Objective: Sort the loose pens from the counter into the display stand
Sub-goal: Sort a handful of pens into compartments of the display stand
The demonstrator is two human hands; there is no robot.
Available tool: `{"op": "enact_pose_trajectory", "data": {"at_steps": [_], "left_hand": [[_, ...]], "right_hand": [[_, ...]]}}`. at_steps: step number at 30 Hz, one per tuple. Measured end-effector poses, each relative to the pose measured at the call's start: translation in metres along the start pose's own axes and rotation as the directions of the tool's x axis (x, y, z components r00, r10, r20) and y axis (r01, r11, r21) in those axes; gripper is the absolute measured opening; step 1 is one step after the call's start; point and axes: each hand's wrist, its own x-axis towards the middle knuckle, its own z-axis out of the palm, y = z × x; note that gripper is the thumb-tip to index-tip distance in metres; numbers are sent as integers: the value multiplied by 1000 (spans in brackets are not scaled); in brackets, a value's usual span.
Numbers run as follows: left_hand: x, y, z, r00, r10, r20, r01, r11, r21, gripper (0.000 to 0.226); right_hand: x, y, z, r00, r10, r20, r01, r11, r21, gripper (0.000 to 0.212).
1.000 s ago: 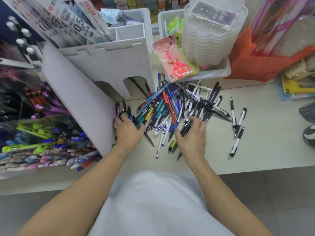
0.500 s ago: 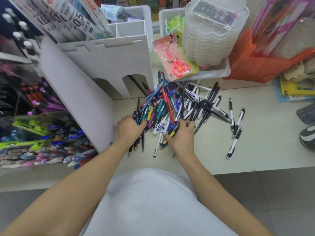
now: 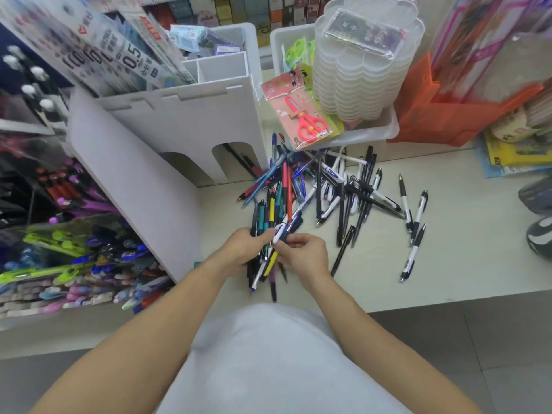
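Head view: both hands meet over the near end of the pen pile (image 3: 298, 198), a little below the frame's centre. The left hand (image 3: 243, 246) has its fingers curled round a bundle of pens (image 3: 265, 258), their lower ends sticking out toward 6 o'clock past the wrist; this grip is clenched on the bundle. The right hand (image 3: 304, 253), just beside it at 3 o'clock, pinches a white pen with a blue band (image 3: 280, 230) between thumb and fingertips, the pen tilted up toward 1 o'clock.

The rest of the loose pens lie criss-crossed on the pale worktop (image 3: 463, 234), spreading from the hands toward 12 and 2 o'clock. Three black-and-white pens (image 3: 416, 216) lie apart at 3 o'clock of the pile, and another one (image 3: 410, 261) below them.

The white display stand (image 3: 179, 135) rises at 11 o'clock of the hands, its arched openings facing the pile and its slanted side panel coming down toward the left forearm. At 9 o'clock, clear trays of coloured pens (image 3: 74, 258) sit beyond that panel. A packet of red scissors (image 3: 298, 115) leans on a white tray (image 3: 385, 130) at 1 o'clock, which carries a stack of clear plastic boxes (image 3: 358, 70).
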Motion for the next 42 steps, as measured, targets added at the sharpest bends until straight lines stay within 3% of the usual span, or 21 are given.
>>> {"op": "enact_pose_trajectory", "data": {"at_steps": [4,8,11,16,22,26,31,35,37,40,42], "left_hand": [[-13,-7,-1,982,23,185,8,986,-167,43],[-26,-19,-3,976,85,202,-33,968,-251,53],[-37,-20,-8,971,93,221,-24,955,-296,58],[-47,-20,-12,964,29,263,78,919,-387,46],[-61,-18,-11,966,-2,258,128,873,-471,10],[-72,-13,-21,975,5,224,117,841,-528,13],[-98,5,-37,973,76,216,61,825,-562,17],[-116,26,-47,942,198,269,-32,855,-518,12],[-119,33,-47,916,235,325,-65,887,-458,9],[-120,38,-38,861,230,454,-43,922,-385,15],[-118,37,-28,834,212,509,-9,928,-372,15]], "right_hand": [[-6,-4,4,989,113,95,-125,983,132,20],[-16,-10,0,994,70,80,-67,997,-49,17],[-25,-13,1,990,46,135,-43,999,-24,12],[-36,-15,4,973,105,207,-108,994,5,8],[-51,-29,-1,960,154,235,-125,983,-133,30],[-50,-40,-10,970,113,215,-82,986,-148,40],[-55,-59,-12,919,56,391,-32,997,-68,43],[-57,-75,-6,857,-69,511,25,995,92,74],[-59,-83,1,816,-205,541,81,967,243,78],[-59,-91,14,831,-363,421,153,877,455,90],[-56,-93,17,863,-389,323,188,840,509,76]]}}
